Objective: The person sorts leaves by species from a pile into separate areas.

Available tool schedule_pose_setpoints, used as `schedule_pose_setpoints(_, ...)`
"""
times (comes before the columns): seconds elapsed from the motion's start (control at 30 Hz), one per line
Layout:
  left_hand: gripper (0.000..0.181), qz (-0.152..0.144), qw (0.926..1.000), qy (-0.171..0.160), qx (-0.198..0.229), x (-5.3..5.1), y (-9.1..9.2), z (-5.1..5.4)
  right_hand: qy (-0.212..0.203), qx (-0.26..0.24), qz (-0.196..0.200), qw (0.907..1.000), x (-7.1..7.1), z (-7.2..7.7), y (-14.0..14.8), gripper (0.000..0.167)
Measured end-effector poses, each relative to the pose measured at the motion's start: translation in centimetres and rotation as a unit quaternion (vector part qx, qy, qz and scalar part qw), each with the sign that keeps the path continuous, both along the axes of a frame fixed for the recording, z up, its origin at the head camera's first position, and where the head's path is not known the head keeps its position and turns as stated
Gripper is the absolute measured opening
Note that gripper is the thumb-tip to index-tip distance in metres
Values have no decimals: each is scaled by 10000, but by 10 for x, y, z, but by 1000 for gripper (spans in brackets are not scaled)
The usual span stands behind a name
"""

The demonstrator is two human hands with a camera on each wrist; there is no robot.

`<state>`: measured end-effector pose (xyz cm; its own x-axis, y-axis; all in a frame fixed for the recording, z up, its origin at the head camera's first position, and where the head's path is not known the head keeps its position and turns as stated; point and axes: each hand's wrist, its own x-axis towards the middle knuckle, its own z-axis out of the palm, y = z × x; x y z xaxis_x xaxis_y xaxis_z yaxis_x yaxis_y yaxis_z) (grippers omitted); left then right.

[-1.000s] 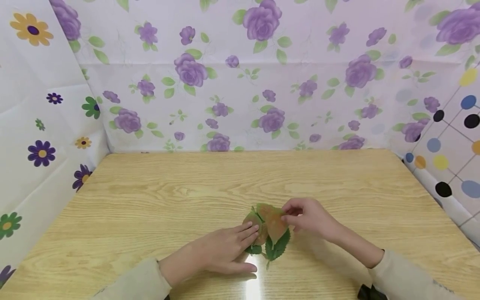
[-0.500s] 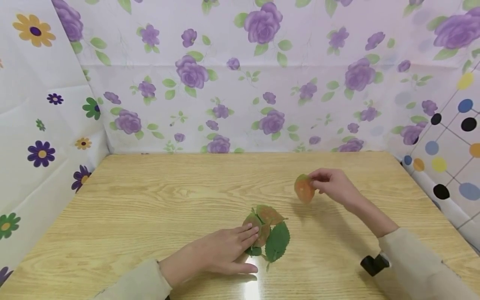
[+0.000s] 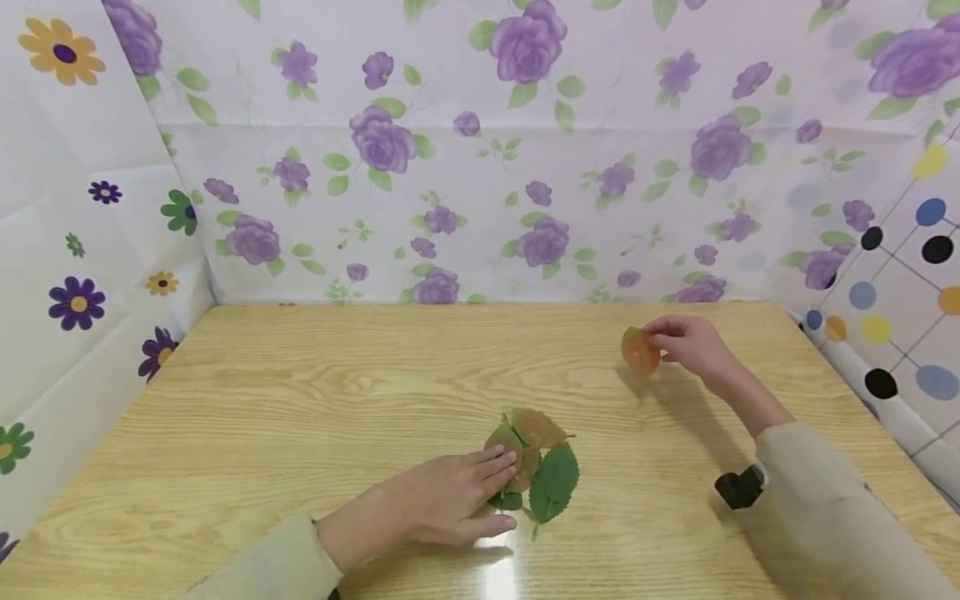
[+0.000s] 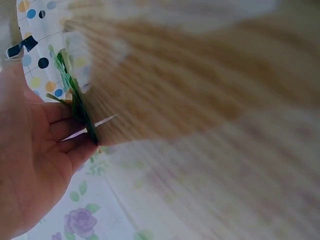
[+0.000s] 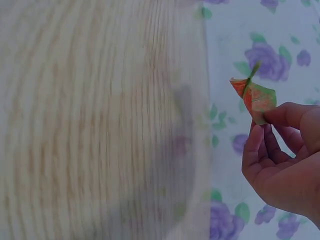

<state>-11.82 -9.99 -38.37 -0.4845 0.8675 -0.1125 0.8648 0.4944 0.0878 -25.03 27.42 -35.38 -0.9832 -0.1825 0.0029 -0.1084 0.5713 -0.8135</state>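
A small pile of artificial leaves (image 3: 553, 482), some green and some orange-green, lies on the table near its front middle. My left hand (image 3: 450, 498) rests on the pile's left side with straight fingers. In the left wrist view, the green leaves (image 4: 75, 100) appear edge-on against those fingertips. Toward the back right, my right hand (image 3: 693, 346) pinches a single orange leaf (image 3: 640, 350) with a green edge, held just above the table. The right wrist view shows this leaf (image 5: 260, 97) between thumb and fingers, its short stem pointing away from the hand.
The wooden table (image 3: 337, 375) reaches back to a wall cloth (image 3: 465, 192) with purple flowers. Side cloths stand at the left and right edges. A black wrist device (image 3: 740, 487) hangs below the right sleeve.
My right hand has lifted an orange leaf off the pile and carried it back and to the right. The left hand has stayed on the pile.
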Motion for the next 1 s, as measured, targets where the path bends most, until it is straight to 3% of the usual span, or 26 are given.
schedule_pose_setpoints(0.47, 71, 38, 9994, -334, 84, -1, -1, 0, -321, -372, -686, 9964, -20, -19, 53, 40)
schedule_pose_setpoints(0.87, 72, 165, 9986, -489, 145, 0, -4, 1, -322, 183, -1176, 9924, -22, -31, 84, 42)
schedule_pose_setpoints(1.0, 72, 166, 9988, -456, 106, -1, -4, 1, -367, 15, -1419, 9892, -25, -37, 90, 43)
